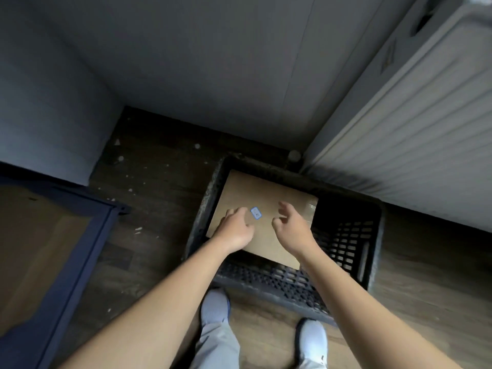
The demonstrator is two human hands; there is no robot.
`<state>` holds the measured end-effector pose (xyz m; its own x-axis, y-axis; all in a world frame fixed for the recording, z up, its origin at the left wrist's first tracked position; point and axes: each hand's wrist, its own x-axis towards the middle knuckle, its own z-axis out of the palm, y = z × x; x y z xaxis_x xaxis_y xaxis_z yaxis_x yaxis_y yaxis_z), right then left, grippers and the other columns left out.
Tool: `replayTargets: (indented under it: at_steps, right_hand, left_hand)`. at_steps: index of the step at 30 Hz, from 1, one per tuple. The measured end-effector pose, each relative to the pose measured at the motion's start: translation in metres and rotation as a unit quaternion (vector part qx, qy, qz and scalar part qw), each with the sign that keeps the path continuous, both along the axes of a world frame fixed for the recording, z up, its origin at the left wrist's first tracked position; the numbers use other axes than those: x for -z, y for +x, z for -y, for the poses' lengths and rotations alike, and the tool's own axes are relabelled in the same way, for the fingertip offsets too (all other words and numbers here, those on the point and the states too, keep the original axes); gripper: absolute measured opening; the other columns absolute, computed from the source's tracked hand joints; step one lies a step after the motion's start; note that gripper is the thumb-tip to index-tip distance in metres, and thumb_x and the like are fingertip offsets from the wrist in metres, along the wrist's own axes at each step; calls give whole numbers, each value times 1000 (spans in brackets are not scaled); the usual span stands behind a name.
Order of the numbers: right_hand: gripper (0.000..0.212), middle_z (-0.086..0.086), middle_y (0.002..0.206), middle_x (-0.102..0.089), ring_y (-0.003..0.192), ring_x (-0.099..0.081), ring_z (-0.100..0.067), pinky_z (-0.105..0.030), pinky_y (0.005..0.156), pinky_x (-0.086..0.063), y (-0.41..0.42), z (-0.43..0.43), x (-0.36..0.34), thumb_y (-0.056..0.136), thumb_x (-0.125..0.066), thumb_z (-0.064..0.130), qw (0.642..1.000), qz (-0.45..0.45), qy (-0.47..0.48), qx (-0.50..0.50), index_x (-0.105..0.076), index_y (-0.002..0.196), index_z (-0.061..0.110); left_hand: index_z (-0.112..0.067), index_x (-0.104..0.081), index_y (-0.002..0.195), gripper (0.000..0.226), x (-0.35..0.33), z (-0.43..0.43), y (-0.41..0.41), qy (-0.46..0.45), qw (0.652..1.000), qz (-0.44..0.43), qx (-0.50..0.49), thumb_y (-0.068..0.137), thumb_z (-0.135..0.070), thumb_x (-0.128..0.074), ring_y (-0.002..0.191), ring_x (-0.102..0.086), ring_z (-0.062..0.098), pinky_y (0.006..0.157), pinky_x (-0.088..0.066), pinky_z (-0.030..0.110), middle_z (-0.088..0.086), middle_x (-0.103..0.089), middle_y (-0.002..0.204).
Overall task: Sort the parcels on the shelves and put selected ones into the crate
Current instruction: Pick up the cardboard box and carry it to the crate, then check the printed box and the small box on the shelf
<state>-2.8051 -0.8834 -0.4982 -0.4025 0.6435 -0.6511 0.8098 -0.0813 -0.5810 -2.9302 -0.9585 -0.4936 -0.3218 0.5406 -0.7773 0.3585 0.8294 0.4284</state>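
Observation:
A flat brown cardboard parcel with a small blue-edged sticker lies tilted inside a black plastic crate on the floor. The parcel leans against the crate's left wall and fills its left half. My left hand hovers over the parcel's near left part, fingers loosely curled, and I cannot tell whether it touches the cardboard. My right hand is above the parcel's right part, fingers spread, holding nothing.
A dark blue shelf frame holding a cardboard box stands at the left. A white ribbed radiator runs along the right. A grey wall is behind the crate. My two shoes stand on the wooden floor before the crate.

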Motion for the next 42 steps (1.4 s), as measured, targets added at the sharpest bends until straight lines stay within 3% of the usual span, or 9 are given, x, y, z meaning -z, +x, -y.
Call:
replayTargets:
  at_steps: [3, 6, 9, 12, 15, 20, 27, 36, 42]
  right_hand:
    - [45, -3, 139, -54, 128, -51, -19, -29, 104, -39, -20, 3, -80, 99, -46, 19, 998, -66, -2, 5, -41, 144, 15]
    - [41, 0, 137, -55, 125, -52, -16, -29, 104, -40, -34, 9, -165, 100, -45, 20, 993, -115, 7, -11, -46, 141, 18]
    - [36, 4, 123, -63, 114, -59, -14, -32, 99, -47, -45, 26, -253, 100, -46, 22, 984, -173, -2, -41, -50, 136, 22]
    - [32, 11, 103, -66, 101, -66, -12, -41, 97, -51, -56, 50, -350, 99, -46, 21, 964, -250, -18, -85, -53, 130, 26]
    - [30, 9, 102, -67, 96, -68, -11, -44, 95, -52, -69, 82, -449, 99, -45, 19, 934, -326, -20, -142, -54, 128, 23]
    - [26, 8, 102, -67, 97, -67, -10, -45, 93, -53, -86, 143, -579, 100, -45, 20, 875, -427, -37, -226, -56, 123, 27]
    - [21, 5, 104, -68, 94, -68, -9, -41, 93, -54, -106, 229, -701, 101, -44, 21, 799, -521, -57, -296, -58, 115, 27]
    - [27, -3, 111, -69, 98, -67, -7, -30, 89, -55, -145, 365, -803, 102, -43, 17, 724, -598, -86, -333, -59, 122, 19]
    - [23, 2, 106, -69, 105, -64, -15, -45, 99, -50, -187, 458, -848, 99, -45, 19, 693, -637, -30, -336, -60, 115, 26]
  left_hand:
    - [-19, -33, 146, 48, -78, 1, 0, 72, 990, 16, -123, 99, -15, -41, 98, -51, 11, 73, -42, 20, 4, -37, 147]
    - [-17, -41, 142, 44, -165, 13, -3, 135, 960, 22, -243, 98, -11, -42, 121, -49, 13, 91, -39, 22, 4, -44, 145]
    - [-17, -47, 137, 40, -257, 43, -4, 194, 919, 2, -344, 97, -10, -43, 117, -49, 15, 103, -45, 37, 7, -50, 138]
    - [-14, -51, 131, 36, -353, 79, -3, 262, 859, -35, -437, 97, -6, -42, 104, -55, 14, 98, -49, 38, 6, -56, 122]
    - [-19, -55, 119, 28, -450, 117, -4, 330, 789, -91, -511, 97, -5, -43, 101, -58, 14, 86, -53, 33, 4, -59, 116]
    - [-24, -55, 112, 25, -589, 183, -2, 421, 702, -200, -539, 95, -8, -47, 104, -60, 16, 90, -54, 41, 1, -62, 113]
    - [-19, -54, 113, 27, -719, 286, 3, 491, 595, -330, -544, 94, -2, -45, 102, -60, 16, 84, -56, 33, 3, -61, 112]
    - [-21, -54, 109, 27, -815, 426, -23, 530, 505, -403, -549, 92, -2, -44, 91, -61, 13, 80, -54, 34, -2, -59, 103]
    - [-20, -52, 110, 25, -864, 521, -51, 534, 486, -446, -530, 93, -3, -43, 87, -58, 13, 82, -53, 37, -4, -58, 97]
